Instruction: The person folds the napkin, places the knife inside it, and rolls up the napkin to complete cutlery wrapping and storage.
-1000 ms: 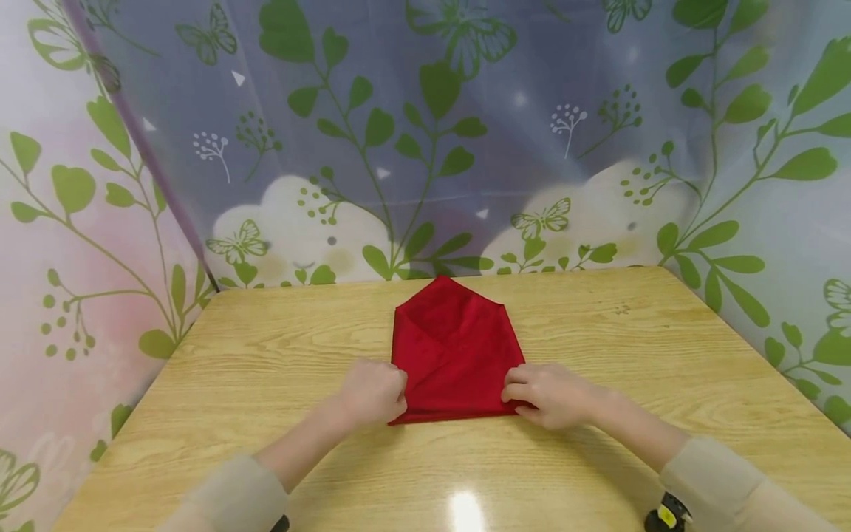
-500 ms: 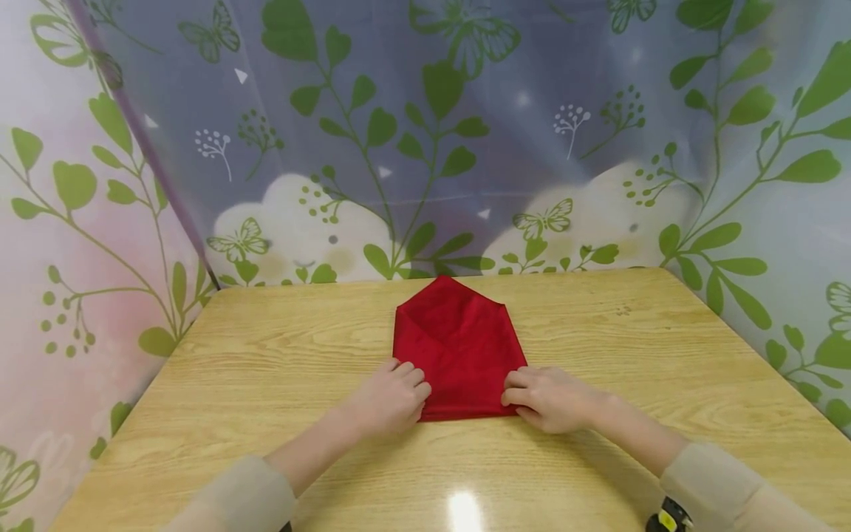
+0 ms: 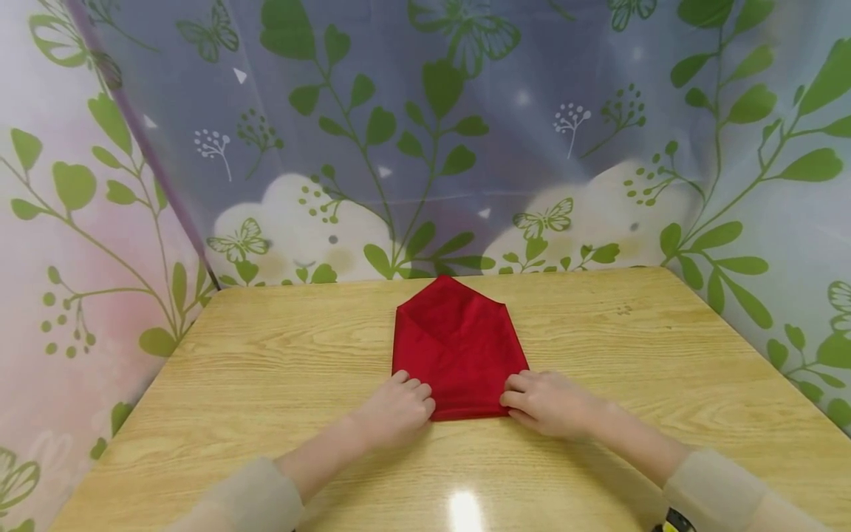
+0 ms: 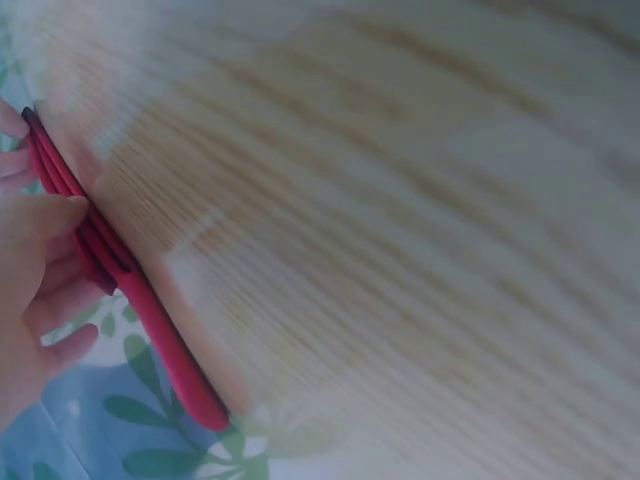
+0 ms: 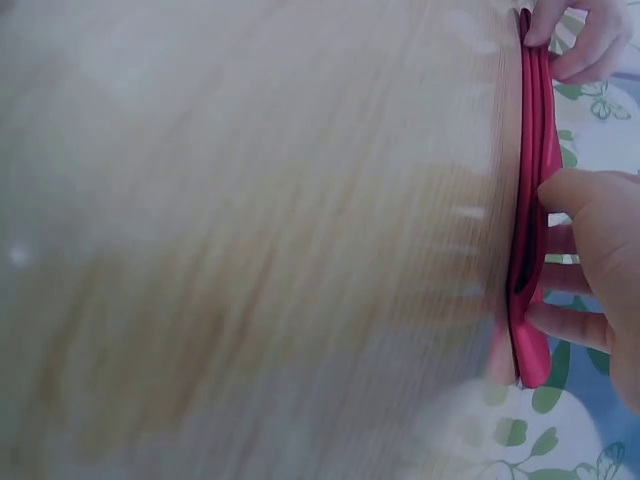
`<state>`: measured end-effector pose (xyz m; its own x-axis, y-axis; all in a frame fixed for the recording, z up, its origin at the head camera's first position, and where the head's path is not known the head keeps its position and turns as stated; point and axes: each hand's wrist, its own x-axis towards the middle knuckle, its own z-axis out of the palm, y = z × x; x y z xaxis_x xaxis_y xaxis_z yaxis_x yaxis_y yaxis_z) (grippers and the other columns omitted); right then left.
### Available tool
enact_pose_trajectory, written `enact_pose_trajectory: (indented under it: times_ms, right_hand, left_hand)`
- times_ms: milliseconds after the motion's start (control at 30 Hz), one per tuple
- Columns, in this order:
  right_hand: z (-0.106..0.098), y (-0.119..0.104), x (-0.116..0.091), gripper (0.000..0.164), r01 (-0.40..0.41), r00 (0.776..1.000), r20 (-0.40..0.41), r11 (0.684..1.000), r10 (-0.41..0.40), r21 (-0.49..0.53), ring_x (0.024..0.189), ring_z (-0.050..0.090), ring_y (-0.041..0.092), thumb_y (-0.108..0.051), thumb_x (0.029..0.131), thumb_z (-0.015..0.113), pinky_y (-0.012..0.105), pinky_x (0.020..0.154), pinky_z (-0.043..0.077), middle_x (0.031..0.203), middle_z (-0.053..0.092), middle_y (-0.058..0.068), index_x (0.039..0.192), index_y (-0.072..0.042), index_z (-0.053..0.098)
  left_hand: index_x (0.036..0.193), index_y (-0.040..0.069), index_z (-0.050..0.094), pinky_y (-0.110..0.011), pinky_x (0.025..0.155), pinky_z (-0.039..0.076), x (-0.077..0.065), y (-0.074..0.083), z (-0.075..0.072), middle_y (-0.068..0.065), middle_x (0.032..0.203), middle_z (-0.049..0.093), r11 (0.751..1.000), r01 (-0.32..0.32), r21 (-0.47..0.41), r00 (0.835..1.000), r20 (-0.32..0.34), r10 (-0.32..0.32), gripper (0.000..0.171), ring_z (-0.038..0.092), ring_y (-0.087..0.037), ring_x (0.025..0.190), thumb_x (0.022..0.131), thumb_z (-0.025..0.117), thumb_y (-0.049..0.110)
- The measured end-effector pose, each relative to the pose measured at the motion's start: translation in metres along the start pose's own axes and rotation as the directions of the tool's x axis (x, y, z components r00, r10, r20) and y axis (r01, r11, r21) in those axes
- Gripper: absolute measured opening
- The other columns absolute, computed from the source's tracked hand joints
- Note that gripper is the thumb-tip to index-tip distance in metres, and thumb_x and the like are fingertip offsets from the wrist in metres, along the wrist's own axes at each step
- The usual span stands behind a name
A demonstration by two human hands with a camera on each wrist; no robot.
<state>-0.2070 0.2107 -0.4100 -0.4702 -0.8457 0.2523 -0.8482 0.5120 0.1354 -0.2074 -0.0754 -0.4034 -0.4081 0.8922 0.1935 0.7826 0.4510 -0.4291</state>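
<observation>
A red cloth (image 3: 459, 340), folded in layers to a flat shape with a pointed far end, lies on the wooden table. At its near left corner my left hand (image 3: 397, 408) pinches the folded edge, the thumb in front and the fingers over the top. My right hand (image 3: 548, 403) holds the near right corner in the same way. From the left wrist view, the stacked folds of the cloth (image 4: 105, 240) show edge-on beside the thumb. The right wrist view has the layered near edge of the cloth (image 5: 530, 150) with both hands at it.
The wood-grain table (image 3: 292, 332) extends to both sides of the cloth. A patterned fabric backdrop (image 3: 465, 148) with leaves and butterflies rises behind the table, with more hanging at left and right. Light glares off the table's front.
My left hand has shifted right and slightly nearer along the cloth's near edge, its fingers now over the corner. My right hand stays at the right corner; the cloth keeps its shape.
</observation>
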Motion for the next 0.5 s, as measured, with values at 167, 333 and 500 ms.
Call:
enact_pose_trajectory:
  times_ms: [167,333,500]
  right_hand:
    - [-0.002,-0.005,0.003,0.011,-0.005,1.000,-0.018,0.999,0.004,-0.054,0.070,0.050,0.010,-0.016,0.079,0.071,0.021,0.058,0.044,0.081,0.054,-0.005,0.087,-0.015,0.063]
    - [-0.002,-0.010,0.006,0.015,0.011,1.000,-0.011,0.994,-0.012,-0.112,0.065,0.047,0.011,-0.017,0.075,0.074,0.020,0.054,0.041,0.074,0.052,-0.004,0.080,-0.012,0.061]
    - [-0.005,-0.018,0.010,0.016,-0.042,0.998,0.032,0.983,0.048,-0.177,0.058,0.043,0.012,-0.014,0.073,0.072,0.019,0.047,0.035,0.068,0.048,-0.003,0.070,-0.012,0.057]
  left_hand:
    - [0.064,0.015,0.060,-0.024,0.061,0.031,0.003,0.004,-0.003,0.003,0.064,0.050,0.999,0.011,0.052,0.999,0.048,-0.014,0.016,0.044,-0.011,0.056,0.078,0.068,0.020]
    - [0.052,0.017,0.050,-0.025,0.059,0.027,0.008,0.010,-0.008,0.003,0.058,0.044,0.996,0.051,0.071,0.994,0.095,-0.057,0.029,0.039,-0.011,0.052,0.075,0.067,0.017]
    - [0.049,0.016,0.042,-0.025,0.056,0.026,0.012,0.018,-0.010,0.001,0.054,0.039,0.992,0.102,0.079,0.986,0.128,-0.111,0.035,0.035,-0.012,0.050,0.074,0.067,0.016]
